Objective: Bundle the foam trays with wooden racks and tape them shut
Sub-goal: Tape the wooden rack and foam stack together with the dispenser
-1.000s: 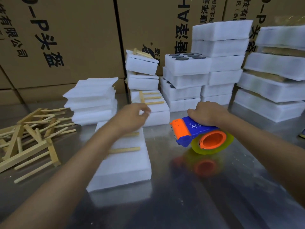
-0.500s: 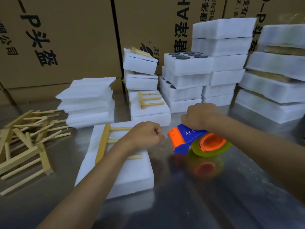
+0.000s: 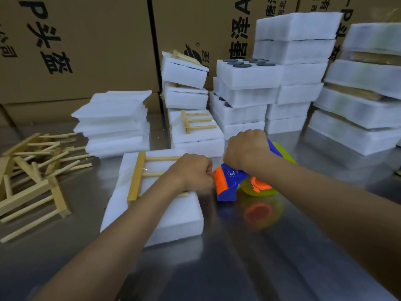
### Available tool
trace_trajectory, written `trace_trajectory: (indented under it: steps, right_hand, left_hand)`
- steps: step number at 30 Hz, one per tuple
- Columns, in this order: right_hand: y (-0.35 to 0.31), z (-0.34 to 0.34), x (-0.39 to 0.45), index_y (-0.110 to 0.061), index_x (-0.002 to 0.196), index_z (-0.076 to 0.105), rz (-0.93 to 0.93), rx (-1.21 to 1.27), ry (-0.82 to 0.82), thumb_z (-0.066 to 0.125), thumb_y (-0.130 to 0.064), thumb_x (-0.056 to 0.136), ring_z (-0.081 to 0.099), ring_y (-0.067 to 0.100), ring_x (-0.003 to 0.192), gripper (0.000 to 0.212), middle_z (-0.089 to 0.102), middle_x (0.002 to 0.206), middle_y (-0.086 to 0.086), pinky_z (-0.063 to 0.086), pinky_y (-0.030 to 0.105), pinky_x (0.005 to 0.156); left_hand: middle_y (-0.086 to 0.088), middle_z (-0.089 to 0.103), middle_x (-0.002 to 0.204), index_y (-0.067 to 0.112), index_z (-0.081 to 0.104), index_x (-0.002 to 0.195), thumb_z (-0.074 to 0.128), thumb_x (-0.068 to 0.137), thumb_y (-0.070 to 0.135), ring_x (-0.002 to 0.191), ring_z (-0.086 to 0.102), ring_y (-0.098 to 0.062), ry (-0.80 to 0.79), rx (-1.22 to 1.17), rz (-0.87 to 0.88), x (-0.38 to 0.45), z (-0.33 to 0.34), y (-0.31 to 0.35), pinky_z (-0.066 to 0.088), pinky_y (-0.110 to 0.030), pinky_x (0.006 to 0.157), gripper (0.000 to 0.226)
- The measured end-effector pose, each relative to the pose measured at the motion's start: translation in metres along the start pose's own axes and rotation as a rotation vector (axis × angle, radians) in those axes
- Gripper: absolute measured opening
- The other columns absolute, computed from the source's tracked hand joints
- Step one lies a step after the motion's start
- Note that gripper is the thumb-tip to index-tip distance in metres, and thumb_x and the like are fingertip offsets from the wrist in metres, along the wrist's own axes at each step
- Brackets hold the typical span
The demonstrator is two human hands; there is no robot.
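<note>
loose wooden racks (image 3: 32, 168) piled at bench left edge. foam tray (image 3: 156, 216) mid-bench with a rack (image 3: 138, 174) on top. your left hand (image 3: 191, 172) clenched at its right edge, contents hidden. your right hand (image 3: 247, 151) grasps the tape dispenser (image 3: 230, 183).

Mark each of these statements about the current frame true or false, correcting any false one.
1. The right hand grips the tape dispenser. True.
2. A wooden rack lies on the foam tray nearest the person. True.
3. The loose wooden racks are piled right of the dispenser. False: they lie at the far left of the table.
4. The left hand lies flat with straight fingers. False: it is curled into a fist at the tray's right edge.
5. The dispenser's tape roll is red. False: it looks yellow-green, on an orange hub.
</note>
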State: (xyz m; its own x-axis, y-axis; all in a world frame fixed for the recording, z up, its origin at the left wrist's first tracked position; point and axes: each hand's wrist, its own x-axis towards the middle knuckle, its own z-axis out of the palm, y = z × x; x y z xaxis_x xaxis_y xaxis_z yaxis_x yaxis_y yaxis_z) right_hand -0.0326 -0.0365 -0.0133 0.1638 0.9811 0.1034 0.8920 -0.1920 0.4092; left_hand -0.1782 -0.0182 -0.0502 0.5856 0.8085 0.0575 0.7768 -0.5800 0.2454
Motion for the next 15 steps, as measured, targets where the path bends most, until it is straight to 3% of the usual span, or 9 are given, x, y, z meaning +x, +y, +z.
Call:
trace_trajectory:
  steps: [3, 8, 15]
  right_hand:
    - [-0.006, 0.000, -0.001, -0.017, 0.091, 0.051, -0.001, -0.031, -0.005, 0.045, -0.031, 0.093, 0.052, 0.024, 0.082, 0.015, 0.044, 0.074, 0.005, 0.040, 0.033, 0.072]
    - [-0.016, -0.001, 0.001, -0.015, 0.101, 0.056, -0.008, -0.096, -0.019, 0.049, -0.032, 0.092, 0.061, 0.025, 0.091, 0.020, 0.059, 0.095, 0.006, 0.049, 0.034, 0.080]
    - [-0.020, 0.002, 0.003, -0.016, 0.098, 0.057, -0.008, -0.136, -0.021, 0.045, -0.029, 0.093, 0.062, 0.023, 0.088, 0.019, 0.060, 0.093, 0.005, 0.051, 0.035, 0.085]
  left_hand:
    - [-0.002, 0.067, 0.085, 0.015, 0.063, 0.082, 0.055, 0.082, 0.024, 0.084, 0.058, -0.024, 0.004, 0.025, 0.009, 0.001, 0.000, 0.001, 0.041, -0.027, 0.066, 0.012]
    - [-0.002, 0.066, 0.085, 0.021, 0.057, 0.075, 0.057, 0.082, 0.021, 0.082, 0.058, -0.020, -0.035, 0.043, 0.020, -0.001, -0.001, 0.003, 0.041, -0.026, 0.065, 0.007]
    - [0.004, 0.057, 0.075, 0.020, 0.053, 0.070, 0.055, 0.083, 0.013, 0.076, 0.054, -0.018, 0.023, -0.108, 0.022, 0.000, -0.005, 0.006, 0.037, -0.024, 0.057, 0.015]
